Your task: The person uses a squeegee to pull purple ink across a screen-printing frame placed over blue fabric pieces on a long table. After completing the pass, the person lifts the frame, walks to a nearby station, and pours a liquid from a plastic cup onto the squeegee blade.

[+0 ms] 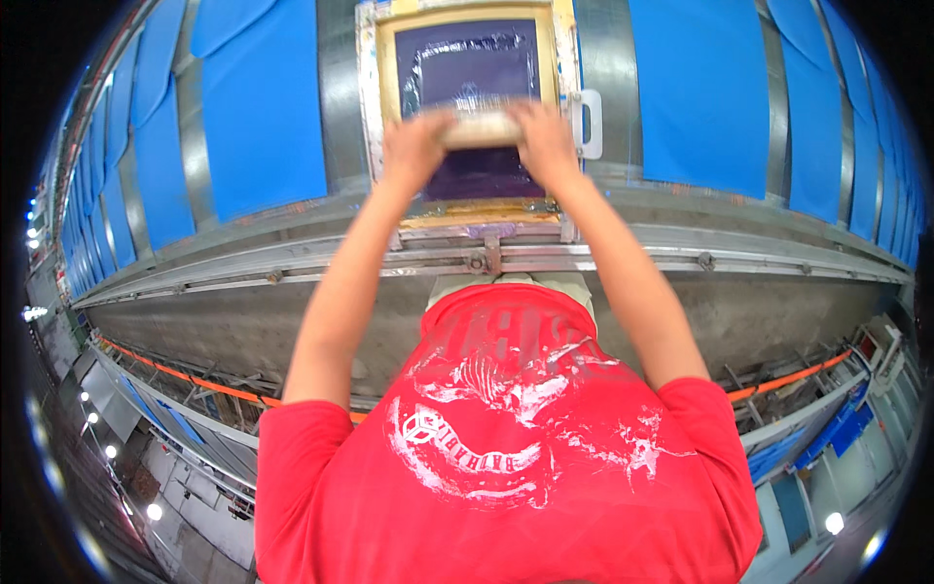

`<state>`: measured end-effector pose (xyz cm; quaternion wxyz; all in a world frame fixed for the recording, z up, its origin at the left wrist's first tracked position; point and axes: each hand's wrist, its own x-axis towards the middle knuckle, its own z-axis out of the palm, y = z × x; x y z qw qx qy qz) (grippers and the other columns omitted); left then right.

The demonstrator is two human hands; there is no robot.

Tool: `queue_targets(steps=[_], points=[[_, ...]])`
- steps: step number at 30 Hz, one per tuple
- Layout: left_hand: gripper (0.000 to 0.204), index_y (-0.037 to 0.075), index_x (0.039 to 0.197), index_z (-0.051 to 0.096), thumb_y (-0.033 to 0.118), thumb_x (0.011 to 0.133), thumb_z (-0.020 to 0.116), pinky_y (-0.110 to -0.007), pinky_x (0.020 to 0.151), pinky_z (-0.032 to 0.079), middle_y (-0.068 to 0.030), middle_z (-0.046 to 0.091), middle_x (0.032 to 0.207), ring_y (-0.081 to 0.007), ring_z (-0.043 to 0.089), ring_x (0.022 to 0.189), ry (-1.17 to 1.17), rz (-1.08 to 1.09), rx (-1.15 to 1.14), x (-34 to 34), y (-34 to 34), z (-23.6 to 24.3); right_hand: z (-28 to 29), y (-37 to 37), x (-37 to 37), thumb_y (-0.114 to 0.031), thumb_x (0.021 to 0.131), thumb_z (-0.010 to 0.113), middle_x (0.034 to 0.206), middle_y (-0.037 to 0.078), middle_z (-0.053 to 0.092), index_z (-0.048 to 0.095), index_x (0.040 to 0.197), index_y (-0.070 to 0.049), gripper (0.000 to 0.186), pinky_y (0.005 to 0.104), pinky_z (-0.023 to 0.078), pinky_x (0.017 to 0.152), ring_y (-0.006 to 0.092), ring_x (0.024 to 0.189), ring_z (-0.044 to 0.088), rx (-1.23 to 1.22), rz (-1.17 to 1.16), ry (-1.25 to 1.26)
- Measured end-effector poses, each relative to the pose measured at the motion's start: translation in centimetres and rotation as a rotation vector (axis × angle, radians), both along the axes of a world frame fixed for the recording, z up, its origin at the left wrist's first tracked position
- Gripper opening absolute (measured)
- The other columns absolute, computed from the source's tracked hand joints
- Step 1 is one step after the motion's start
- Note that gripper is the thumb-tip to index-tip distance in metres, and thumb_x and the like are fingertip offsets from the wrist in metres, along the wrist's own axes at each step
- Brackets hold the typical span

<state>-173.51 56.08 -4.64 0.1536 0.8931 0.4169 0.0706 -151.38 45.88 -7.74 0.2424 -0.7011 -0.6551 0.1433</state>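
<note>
In front of me lies a screen-printing frame with a yellowish wooden border. Its dark purple mesh carries wet, glossy ink streaks along the top and sides. A pale, wooden-looking squeegee stretches crosswise over the mesh, slightly blurred. My left hand is closed round its left end, and my right hand grips the right end. Both arms reach forward, nearly straight. The squeegee's lower edge is hard to make out.
Blue fabric pieces lie flat on the long metal table, at the left and right of the frame. A white handle sticks out beside the frame's right edge. A metal rail with bolts runs along the table's near side.
</note>
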Motion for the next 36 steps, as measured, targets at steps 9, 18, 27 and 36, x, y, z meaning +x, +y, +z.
queue_targets(steps=[9, 18, 27, 36], points=[[0.039, 0.021, 0.11, 0.074, 0.004, 0.074, 0.073, -0.037, 0.089, 0.04, 0.0051, 0.073, 0.121, -0.0141, 0.064, 0.118, -0.113, 0.017, -0.052, -2.5, -5.9, 0.9, 1.4, -2.5, 7.1, -0.029, 0.084, 0.08, 0.128, 0.012, 0.064, 0.065, 0.126, -0.009, 0.049, 0.0427, 0.046, 0.099, 0.0314, 0.12, 0.058, 0.076, -0.307, 0.383], [0.056, 0.021, 0.119, 0.07, -0.001, 0.068, 0.075, -0.038, 0.095, 0.041, 0.0048, 0.068, 0.13, -0.018, 0.058, 0.13, -0.163, 0.052, -0.057, -4.8, -7.8, 1.0, 0.8, 2.7, 6.6, -0.026, 0.101, 0.058, 0.098, 0.016, 0.074, 0.073, 0.108, -0.007, 0.025, 0.039, 0.051, 0.081, 0.028, 0.091, 0.069, 0.154, -0.636, 0.37], [0.053, 0.019, 0.118, 0.07, -0.001, 0.07, 0.07, -0.041, 0.098, 0.042, 0.0035, 0.068, 0.13, -0.0193, 0.059, 0.128, -0.233, 0.106, -0.012, -21.5, -1.6, 5.5, 10.1, 8.9, -12.5, -0.025, 0.103, 0.058, 0.086, 0.007, 0.069, 0.071, 0.109, -0.004, 0.025, 0.031, 0.049, 0.073, 0.0144, 0.078, 0.061, 0.263, -0.53, 0.494], [0.059, 0.021, 0.126, 0.069, -0.002, 0.072, 0.067, -0.043, 0.095, 0.048, 0.0006, 0.066, 0.134, -0.0252, 0.059, 0.128, -0.072, 0.06, -0.056, -41.2, 6.7, 2.7, 0.3, 15.9, -30.6, -0.02, 0.102, 0.053, 0.093, 0.024, 0.07, 0.069, 0.105, -0.006, 0.021, 0.051, 0.053, 0.076, 0.0438, 0.091, 0.068, 0.229, -0.585, 0.48]])
